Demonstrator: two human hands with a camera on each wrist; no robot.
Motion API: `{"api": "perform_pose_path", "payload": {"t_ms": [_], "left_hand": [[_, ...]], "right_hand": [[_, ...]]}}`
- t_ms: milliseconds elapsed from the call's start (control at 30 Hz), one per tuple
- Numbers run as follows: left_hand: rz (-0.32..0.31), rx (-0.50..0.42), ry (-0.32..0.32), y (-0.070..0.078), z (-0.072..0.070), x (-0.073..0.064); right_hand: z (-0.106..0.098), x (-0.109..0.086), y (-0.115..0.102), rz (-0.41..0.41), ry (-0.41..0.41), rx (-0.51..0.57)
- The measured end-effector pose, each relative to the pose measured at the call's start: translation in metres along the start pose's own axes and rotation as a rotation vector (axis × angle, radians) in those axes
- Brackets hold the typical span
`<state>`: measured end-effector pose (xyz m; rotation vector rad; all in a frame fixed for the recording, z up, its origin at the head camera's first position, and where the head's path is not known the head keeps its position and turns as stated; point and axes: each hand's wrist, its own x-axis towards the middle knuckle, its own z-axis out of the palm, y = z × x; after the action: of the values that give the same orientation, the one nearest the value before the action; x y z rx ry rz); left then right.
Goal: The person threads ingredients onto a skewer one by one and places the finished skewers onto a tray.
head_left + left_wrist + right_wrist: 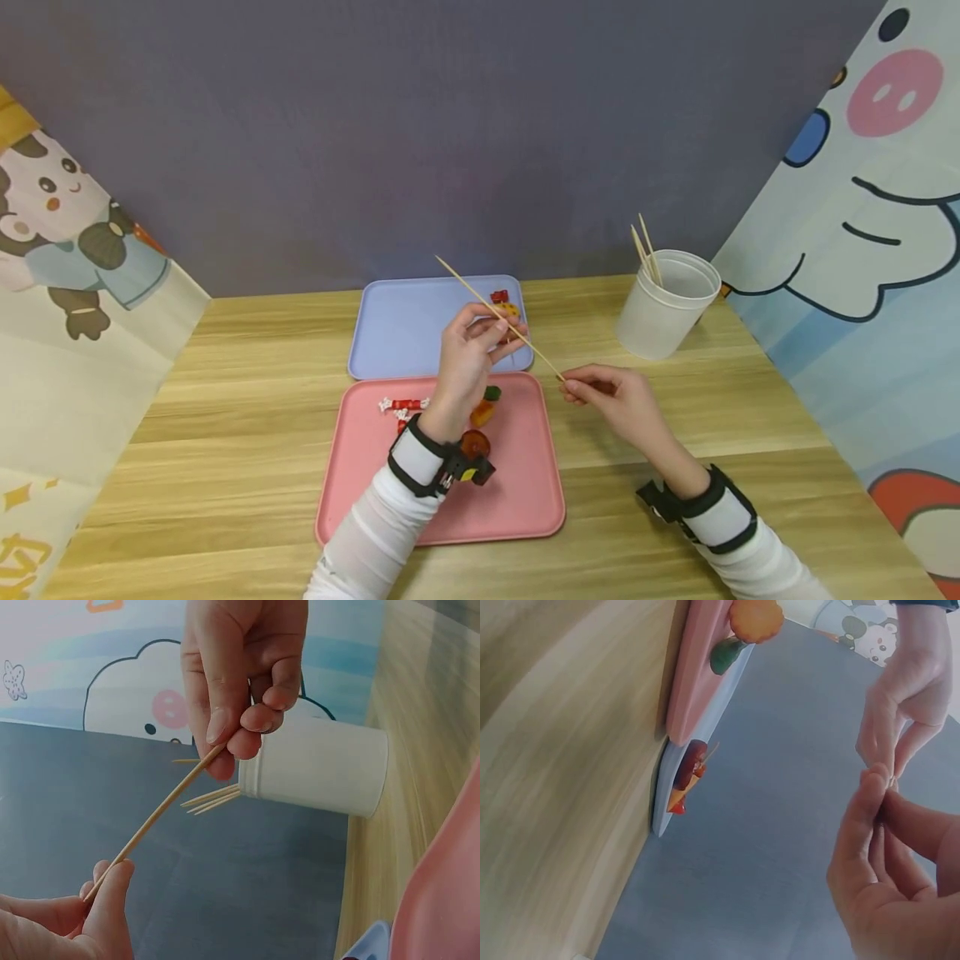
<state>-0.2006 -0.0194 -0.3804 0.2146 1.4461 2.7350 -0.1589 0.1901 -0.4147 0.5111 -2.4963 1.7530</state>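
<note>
A thin bamboo skewer (468,287) is held slantwise above the trays by both hands. My left hand (467,358) pinches it along its length between thumb and fingers, over the seam between the blue and pink trays. Its lower right end sits between the thumb and fingertips of my right hand (617,398), right of the pink tray. In the left wrist view the skewer (154,817) runs bare between the two hands. The right wrist view shows the right fingers (855,847) close to the left hand (911,690), hiding most of the skewer.
Behind lies a blue tray (405,325) carrying a skewer of small pieces (688,776), red and yellow. The pink tray (517,500) holds red-wrapped candies (405,405), an orange piece with a green top (483,410) and a round reddish piece (475,444). A white cup (660,312) holds several skewers.
</note>
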Motion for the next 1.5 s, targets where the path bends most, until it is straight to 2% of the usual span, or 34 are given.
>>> {"api": "perform_pose_path", "payload": {"t_ms": [400, 500, 533, 600, 733, 833, 1067, 1267, 1500], "left_hand": [[-0.019, 0.012, -0.026, 0.0, 0.002, -0.002], [-0.025, 0.058, -0.054, 0.0, 0.0, -0.002], [-0.024, 0.112, -0.064, 0.001, -0.001, -0.001], [-0.021, 0.282, -0.086, 0.003, -0.005, -0.002], [-0.029, 0.711, -0.137, 0.008, -0.017, -0.007], [-0.051, 0.901, -0.177, 0.011, -0.028, -0.012], [-0.051, 1.098, -0.259, 0.017, -0.045, -0.022], [-0.062, 1.276, -0.385, 0.018, -0.05, -0.032], [-0.026, 1.545, -0.507, 0.013, -0.056, -0.046]], "right_hand": [[0.0, 0.0, -0.002, 0.051, -0.008, -0.027], [0.0, -0.002, -0.003, 0.054, 0.004, -0.012], [-0.001, -0.002, -0.003, 0.056, 0.009, -0.014], [-0.002, -0.001, -0.003, 0.065, 0.018, -0.019], [-0.009, 0.0, 0.002, 0.093, 0.042, -0.045], [-0.016, -0.002, 0.007, 0.109, 0.057, -0.07], [-0.031, -0.008, 0.02, 0.105, 0.095, -0.144], [-0.04, -0.013, 0.027, 0.103, 0.12, -0.211], [-0.051, -0.018, 0.034, 0.094, 0.147, -0.264]]}}
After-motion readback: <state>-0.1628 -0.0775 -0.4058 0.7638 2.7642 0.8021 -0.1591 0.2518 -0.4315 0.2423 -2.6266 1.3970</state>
